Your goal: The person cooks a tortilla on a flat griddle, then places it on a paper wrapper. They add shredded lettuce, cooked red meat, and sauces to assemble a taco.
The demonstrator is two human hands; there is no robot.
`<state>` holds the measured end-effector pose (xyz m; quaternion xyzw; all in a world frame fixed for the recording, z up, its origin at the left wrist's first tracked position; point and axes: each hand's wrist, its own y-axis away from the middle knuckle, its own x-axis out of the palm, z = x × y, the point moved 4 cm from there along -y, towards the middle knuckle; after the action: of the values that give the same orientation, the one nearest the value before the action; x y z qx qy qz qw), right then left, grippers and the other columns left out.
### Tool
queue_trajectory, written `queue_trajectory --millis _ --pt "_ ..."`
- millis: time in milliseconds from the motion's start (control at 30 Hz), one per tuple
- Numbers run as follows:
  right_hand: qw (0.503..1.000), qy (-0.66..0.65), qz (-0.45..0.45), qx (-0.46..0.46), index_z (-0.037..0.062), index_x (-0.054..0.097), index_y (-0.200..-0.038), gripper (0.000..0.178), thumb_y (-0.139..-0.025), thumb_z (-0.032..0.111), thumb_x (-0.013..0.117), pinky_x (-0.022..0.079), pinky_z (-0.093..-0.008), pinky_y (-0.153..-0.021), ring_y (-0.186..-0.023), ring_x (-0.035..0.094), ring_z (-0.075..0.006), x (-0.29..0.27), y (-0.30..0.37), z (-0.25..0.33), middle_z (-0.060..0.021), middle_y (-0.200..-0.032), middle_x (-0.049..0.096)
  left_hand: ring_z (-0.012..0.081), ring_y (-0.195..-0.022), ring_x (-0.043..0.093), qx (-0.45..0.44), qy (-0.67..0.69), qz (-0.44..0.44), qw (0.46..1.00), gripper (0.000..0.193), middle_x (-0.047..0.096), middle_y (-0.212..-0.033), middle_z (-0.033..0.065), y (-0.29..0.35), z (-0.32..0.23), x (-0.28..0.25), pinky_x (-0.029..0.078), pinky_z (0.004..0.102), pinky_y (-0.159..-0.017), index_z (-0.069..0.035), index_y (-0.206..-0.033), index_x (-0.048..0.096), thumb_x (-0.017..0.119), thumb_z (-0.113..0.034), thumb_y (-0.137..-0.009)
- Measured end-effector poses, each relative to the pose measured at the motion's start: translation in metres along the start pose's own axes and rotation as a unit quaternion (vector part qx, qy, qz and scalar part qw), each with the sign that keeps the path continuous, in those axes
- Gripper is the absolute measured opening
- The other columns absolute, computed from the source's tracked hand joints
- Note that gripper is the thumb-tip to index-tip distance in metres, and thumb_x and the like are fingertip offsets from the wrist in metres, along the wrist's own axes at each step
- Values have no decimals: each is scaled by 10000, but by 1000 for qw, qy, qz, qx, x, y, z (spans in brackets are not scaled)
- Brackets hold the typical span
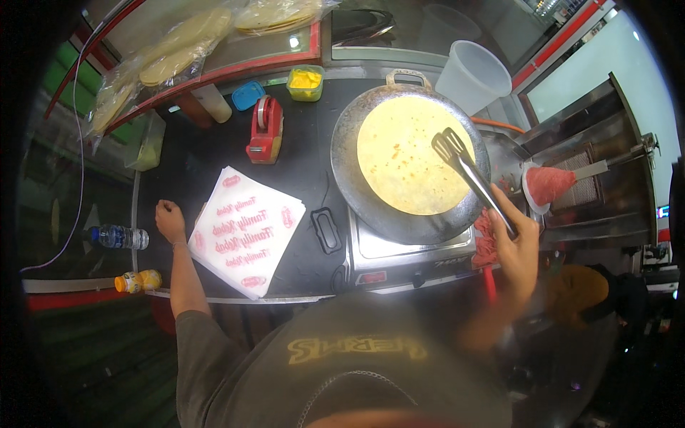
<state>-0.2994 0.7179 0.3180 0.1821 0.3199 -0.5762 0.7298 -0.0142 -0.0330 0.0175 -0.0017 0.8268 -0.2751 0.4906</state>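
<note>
My right hand (519, 246) is closed round the handle of metal tongs (465, 167). Their slotted tips lie over the right part of a round tortilla (403, 153) with browned spots; whether they touch it I cannot tell. The tortilla lies on a round dark griddle pan (346, 171), which sits on a gas stove (385, 246). My left hand (170, 220) is on the black counter with its fingers curled in, and no object shows in it. Just right of it lies a stack of white wrapping paper sheets (246, 232) with red print.
Behind the paper stand a red tape dispenser (265, 132) and a tub of yellow spread (305, 83). A white bucket (473, 75) is behind the pan. A reddish meat cone (549, 187) is at right. Bottles (120, 237) lie at left; bagged flatbreads (185, 50) sit on the shelf.
</note>
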Motion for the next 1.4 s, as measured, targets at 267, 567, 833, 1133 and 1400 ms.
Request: queue_trajectory --millis 267,567,833,1133,1400 --pt "979 0 -83 -184 23 738 -1484 443 -1042 38 716 581 -425 -827 -913 796 -417 73 -20 59 -319 -1099 784 492 -1008 728 -1 21 1 1000 236 753 -1064 210 2 6 3 551 594 -876 -21 -1029 718 602 -225 -1045" --pt "994 26 -8 -107 16 738 -1466 407 -1064 61 694 585 -435 -870 -969 824 -418 111 -44 54 -377 -1082 754 481 -1011 733 -13 32 18 999 196 762 -1069 208 4 -11 -8 559 579 -878 -17 -1029 721 613 -181 -1030" --pt "995 17 -8 -98 -13 720 -1471 419 -1061 68 692 584 -437 -847 -896 809 -387 111 -49 41 -350 -1113 781 476 -1032 731 99 -29 -26 994 196 754 -1071 204 -3 10 9 559 583 -884 -21 -1027 718 627 -194 -1026" --pt "910 -410 -51 -27 -78 640 -1373 405 -1036 122 739 468 -273 -613 -680 607 -92 101 65 -19 -86 -883 727 476 -1031 742 -20 34 17 999 177 769 -1101 206 8 -18 -15 568 583 -896 -23 -1052 729 635 -169 -1017" --pt "995 -83 -39 29 53 640 -692 372 -1007 143 816 420 -395 -592 -538 555 -176 163 177 -103 -16 -597 599 461 -1038 740 1 16 -6 1000 230 769 -1080 212 1 -4 -6 572 519 -894 25 -1016 735 627 -174 -1050"
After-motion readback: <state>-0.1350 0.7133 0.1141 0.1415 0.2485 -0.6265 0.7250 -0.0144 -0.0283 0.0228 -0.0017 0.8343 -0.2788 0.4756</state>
